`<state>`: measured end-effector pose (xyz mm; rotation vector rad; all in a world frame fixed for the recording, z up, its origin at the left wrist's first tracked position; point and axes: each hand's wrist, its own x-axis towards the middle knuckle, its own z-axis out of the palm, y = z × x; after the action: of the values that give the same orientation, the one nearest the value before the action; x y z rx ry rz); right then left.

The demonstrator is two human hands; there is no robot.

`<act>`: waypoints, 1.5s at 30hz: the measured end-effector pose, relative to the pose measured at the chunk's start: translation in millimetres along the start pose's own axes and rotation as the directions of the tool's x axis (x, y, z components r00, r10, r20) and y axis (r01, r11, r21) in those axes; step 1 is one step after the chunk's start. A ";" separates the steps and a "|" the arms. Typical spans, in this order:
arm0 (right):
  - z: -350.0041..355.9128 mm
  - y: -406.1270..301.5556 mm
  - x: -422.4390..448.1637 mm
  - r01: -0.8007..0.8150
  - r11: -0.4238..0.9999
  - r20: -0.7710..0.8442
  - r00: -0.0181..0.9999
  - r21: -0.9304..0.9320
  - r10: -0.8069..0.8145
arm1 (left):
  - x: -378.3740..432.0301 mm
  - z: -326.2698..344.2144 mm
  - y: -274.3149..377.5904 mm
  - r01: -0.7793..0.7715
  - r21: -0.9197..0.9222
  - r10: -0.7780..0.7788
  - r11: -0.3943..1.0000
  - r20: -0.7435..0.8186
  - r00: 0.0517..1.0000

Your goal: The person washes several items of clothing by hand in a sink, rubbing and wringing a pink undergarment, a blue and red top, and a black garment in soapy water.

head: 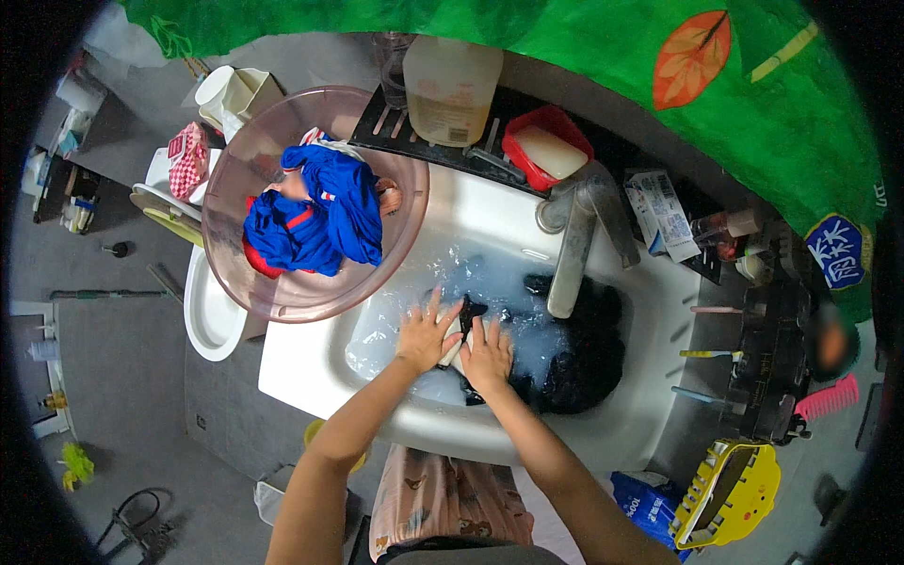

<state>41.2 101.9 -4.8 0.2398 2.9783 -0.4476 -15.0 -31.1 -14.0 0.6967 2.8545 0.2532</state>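
Both my hands are over a white washbasin [304, 374] of cloudy water. Palm down with fingers spread, my left hand [421, 337] rests on a pale cloth piece [448, 353] at the water's surface. My right hand [487, 359] lies beside it on the same pale piece, fingers slightly apart. Black wet fabric [472, 309] shows between the hands. Neither hand is visibly closed around anything; the undersides of the palms are hidden. To the right, a larger mass of black fabric [590, 360] soaks under the metal faucet [571, 265].
A translucent pink tub [418, 236] with blue and red clothing [332, 212] overhangs the basin's left side. Behind stand a large plastic jug [452, 88] and a red soap dish [519, 159] with a soap bar [547, 152]. Toothbrushes [710, 354] project at the right; a yellow basket [748, 487] hangs lower right.
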 end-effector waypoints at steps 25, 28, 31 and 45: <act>60.7 69.5 39.3 -0.618 -0.655 0.592 0.744 0.434 -0.310 | 9.8 -36.2 98.3 -0.006 -0.704 -0.367 0.710 -0.377 0.850; 29.1 40.5 29.6 -0.581 -0.599 0.724 0.690 0.551 -0.004 | 17.5 -29.1 80.8 -0.148 -0.604 -0.247 0.784 -0.520 0.818; 7.5 35.9 25.8 -0.587 -0.396 0.698 0.670 0.706 0.252 | 24.3 -31.7 72.6 -0.201 -0.525 -0.167 0.827 -0.571 0.804; -71.0 61.4 -26.3 -0.234 0.644 0.113 0.968 0.728 0.224 | -23.2 -64.5 -3.1 0.410 -0.284 -0.393 0.867 0.118 0.912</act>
<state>70.8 177.6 49.1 0.6692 2.5082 -1.5950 -10.7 -52.4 51.1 0.0410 2.7322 0.5762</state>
